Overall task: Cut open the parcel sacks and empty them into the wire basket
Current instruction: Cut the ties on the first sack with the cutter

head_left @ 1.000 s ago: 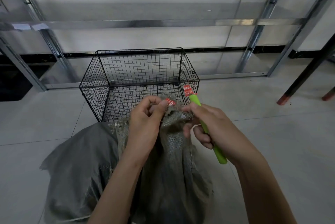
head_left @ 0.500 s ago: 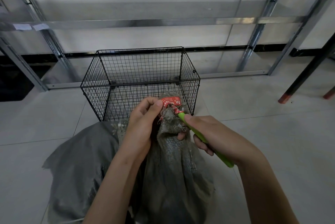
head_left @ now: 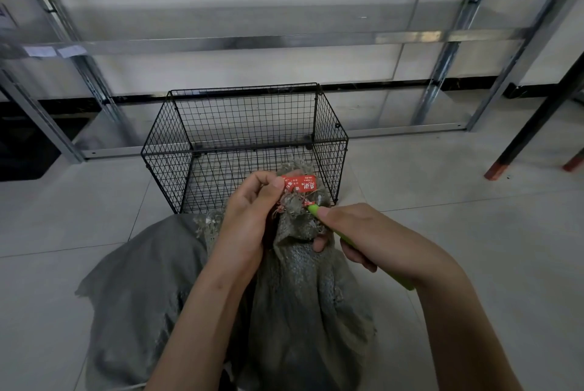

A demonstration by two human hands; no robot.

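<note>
A grey woven parcel sack stands in front of me, its neck bunched and tied with a red tag. My left hand pinches the red tag at the top of the neck. My right hand grips a green-handled cutter, whose tip sits against the red tie just under the tag. A second grey sack lies on the floor to the left, behind my left arm. The black wire basket stands right behind the sack neck, with nothing visible inside it.
Metal shelving runs along the wall behind the basket. A dark table leg with a reddish foot stands at the right. Pale floor tiles spread to both sides.
My right hand has brought the cutter tip down from beside the basket corner to the tie on the sack neck. My left hand now holds the red tag pulled out flat.
</note>
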